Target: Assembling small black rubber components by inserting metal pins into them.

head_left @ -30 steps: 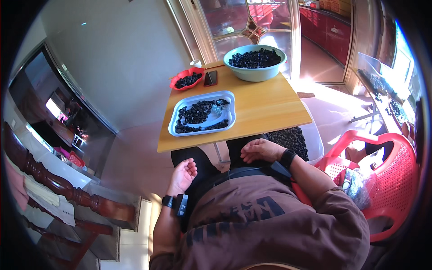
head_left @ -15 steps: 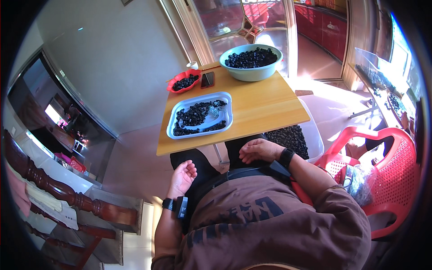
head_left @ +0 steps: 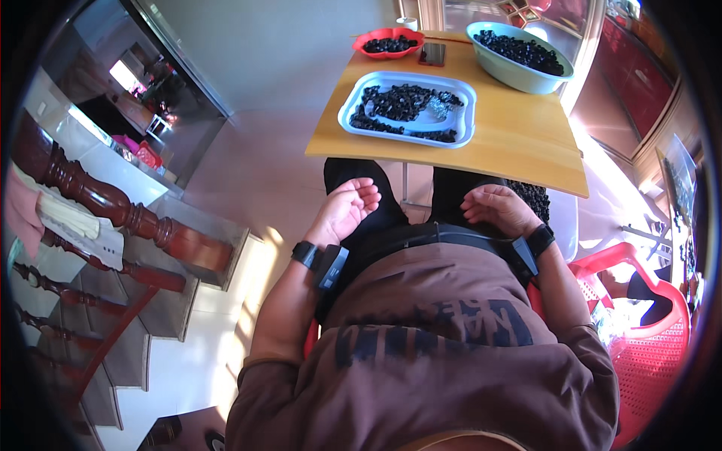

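My left hand [head_left: 347,209] rests above my left thigh, palm turned up, its fingers loosely bent and holding nothing. Over my other thigh, my right hand [head_left: 500,209] hangs with slackly curved fingers; nothing shows in it. Both hands are short of the near edge of the yellow wooden table [head_left: 519,139] and touch nothing on it. On that table a pale blue-white tray [head_left: 468,113] holds small black pieces, with a shiny, silvery clump at its right side. Black bands with devices are on both wrists.
Farther back stand a red scalloped bowl [head_left: 361,46] of black pieces, a dark phone [head_left: 432,53] and a pale green basin [head_left: 519,79] heaped with rounder black pieces. More black pieces [head_left: 532,197] lie below the table. Right is a red plastic chair [head_left: 650,353]; left, a wooden stair railing [head_left: 180,240].
The view has swung, so table and tray sit higher and farther right in the picture. Both hands keep nearly the same loose pose over my thighs.
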A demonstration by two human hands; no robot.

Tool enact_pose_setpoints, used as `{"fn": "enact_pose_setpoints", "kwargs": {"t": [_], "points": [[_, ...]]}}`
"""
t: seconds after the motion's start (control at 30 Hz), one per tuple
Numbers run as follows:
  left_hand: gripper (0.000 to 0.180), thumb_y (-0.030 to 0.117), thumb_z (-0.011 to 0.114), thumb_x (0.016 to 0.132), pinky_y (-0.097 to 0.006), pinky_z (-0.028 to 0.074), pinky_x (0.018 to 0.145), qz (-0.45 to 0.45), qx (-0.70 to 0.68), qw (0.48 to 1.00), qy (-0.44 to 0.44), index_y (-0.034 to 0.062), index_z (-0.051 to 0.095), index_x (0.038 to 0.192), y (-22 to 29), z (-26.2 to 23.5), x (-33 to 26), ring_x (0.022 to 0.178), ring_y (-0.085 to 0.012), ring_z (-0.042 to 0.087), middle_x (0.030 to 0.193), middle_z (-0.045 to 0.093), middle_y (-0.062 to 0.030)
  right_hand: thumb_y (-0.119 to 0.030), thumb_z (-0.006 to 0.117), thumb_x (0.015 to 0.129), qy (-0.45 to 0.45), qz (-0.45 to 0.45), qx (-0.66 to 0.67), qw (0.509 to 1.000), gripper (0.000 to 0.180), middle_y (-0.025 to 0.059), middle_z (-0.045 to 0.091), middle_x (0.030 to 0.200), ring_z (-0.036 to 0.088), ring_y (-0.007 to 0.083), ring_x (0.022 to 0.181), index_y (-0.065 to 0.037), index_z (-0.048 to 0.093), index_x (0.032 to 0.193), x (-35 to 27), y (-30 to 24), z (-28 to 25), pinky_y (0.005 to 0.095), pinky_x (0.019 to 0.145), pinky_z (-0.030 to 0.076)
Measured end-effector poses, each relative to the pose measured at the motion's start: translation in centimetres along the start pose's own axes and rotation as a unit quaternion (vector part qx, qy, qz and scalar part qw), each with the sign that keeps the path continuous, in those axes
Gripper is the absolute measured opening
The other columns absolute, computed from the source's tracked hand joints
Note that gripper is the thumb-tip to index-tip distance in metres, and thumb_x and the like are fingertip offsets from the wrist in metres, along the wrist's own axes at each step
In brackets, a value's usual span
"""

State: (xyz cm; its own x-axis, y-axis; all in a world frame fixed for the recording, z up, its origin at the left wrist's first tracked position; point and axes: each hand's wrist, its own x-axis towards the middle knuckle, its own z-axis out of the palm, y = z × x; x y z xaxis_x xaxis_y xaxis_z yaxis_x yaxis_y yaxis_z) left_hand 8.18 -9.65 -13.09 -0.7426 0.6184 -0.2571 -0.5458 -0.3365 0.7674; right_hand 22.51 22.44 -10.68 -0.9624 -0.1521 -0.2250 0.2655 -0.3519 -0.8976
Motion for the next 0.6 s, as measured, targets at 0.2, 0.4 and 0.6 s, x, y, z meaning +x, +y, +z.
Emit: {"fn": "enact_pose_setpoints", "kwargs": {"t": [0.2,0.4,0.6], "points": [[0.04,-0.012,0.042,0.072,-0.037,0.051,0.083,0.001,0.0,1.0,0.018,0.0004,0.053,0.108,0.06,0.33,-0.52,0.09,-0.024,0.061,0.097,0.06,-0.0124,-0.02,0.055,0.091,0.002,0.004,-0.003,1.0,0.024,0.0122,0.064,0.093,0.064,0.0182,0.081,0.002,0.058,0.101,0.03,0.15,0.16,0.0298,0.075,0.052],[0.04,-0.012,0.041,0.071,-0.037,0.05,0.083,-0.003,0.004,1.0,0.025,0.0005,0.054,0.107,-0.04,0.29,-0.65,0.09,-0.0239,0.06,0.096,0.06,-0.012,-0.02,0.055,0.092,0.001,0.0,-0.001,1.0,0.024,0.0125,0.064,0.094,0.064,0.0185,0.083,0.002,0.058,0.102,-0.25,0.19,0.25,0.0303,0.076,0.052],[0.037,-0.01,0.042,0.073,-0.036,0.051,0.081,-0.004,0.011,1.0,0.017,0.0014,0.054,0.106,0.09,0.35,-0.64,0.089,-0.0236,0.06,0.096,0.06,-0.0112,-0.019,0.055,0.091,0.0,-0.001,-0.002,1.0,0.024,0.0123,0.064,0.095,0.063,0.0187,0.083,0.002,0.058,0.102,-0.28,0.01,0.25,0.0302,0.076,0.052]]}}
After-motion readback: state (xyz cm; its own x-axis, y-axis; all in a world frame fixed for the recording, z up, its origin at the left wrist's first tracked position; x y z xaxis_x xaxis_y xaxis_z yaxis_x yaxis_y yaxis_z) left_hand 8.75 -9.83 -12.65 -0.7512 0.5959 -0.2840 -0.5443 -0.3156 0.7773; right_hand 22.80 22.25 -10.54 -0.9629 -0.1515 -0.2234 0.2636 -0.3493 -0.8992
